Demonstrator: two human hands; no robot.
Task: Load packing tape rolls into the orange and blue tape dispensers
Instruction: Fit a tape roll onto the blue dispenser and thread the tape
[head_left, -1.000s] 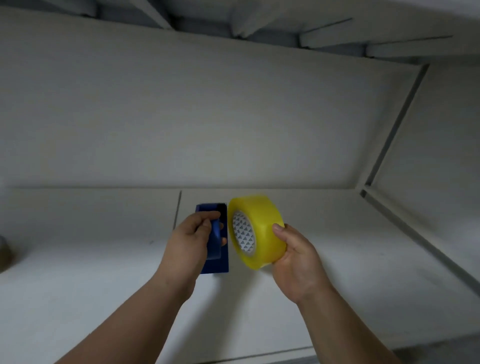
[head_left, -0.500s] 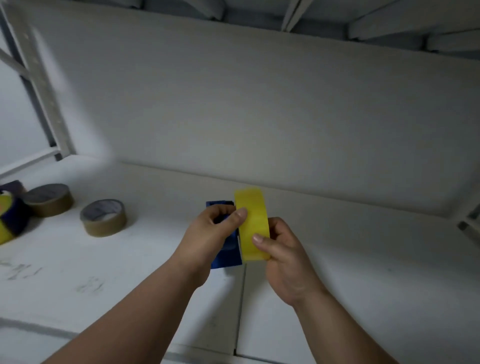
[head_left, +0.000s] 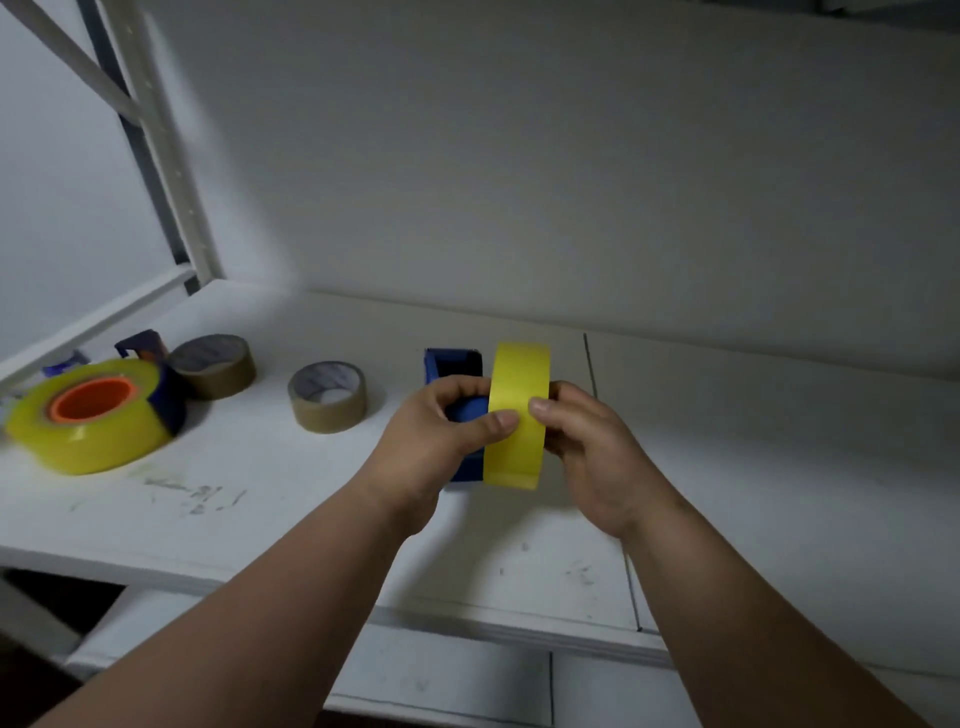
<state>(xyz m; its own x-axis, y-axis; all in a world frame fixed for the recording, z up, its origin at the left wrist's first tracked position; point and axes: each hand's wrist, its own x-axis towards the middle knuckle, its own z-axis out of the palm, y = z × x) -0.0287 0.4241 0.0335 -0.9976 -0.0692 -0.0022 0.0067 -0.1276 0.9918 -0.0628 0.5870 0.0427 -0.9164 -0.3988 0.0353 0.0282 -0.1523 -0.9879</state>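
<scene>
One dispenser at far left (head_left: 156, 379), blue with an orange hub, is judged already loaded: a yellow roll (head_left: 88, 415) is seated on it. Two brown rolls (head_left: 215, 364) (head_left: 328, 396) lie spare on the worktop (head_left: 260, 493). The blue dispenser (head_left: 453, 364) is gripped in the left hand (head_left: 441, 441); the yellow tape roll (head_left: 517, 413), pinched edge-on by the right hand (head_left: 587, 452), is pressed beside it, seating apparently unfinished. No legible writing is noted; core prints are blurred.

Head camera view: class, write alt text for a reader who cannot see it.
Two bare hands hold a yellow tape roll on edge against a blue dispenser above a white shelf; the left hand grips both, the right hand steadies the roll. At left lie two brown rolls and another yellow roll.
</scene>
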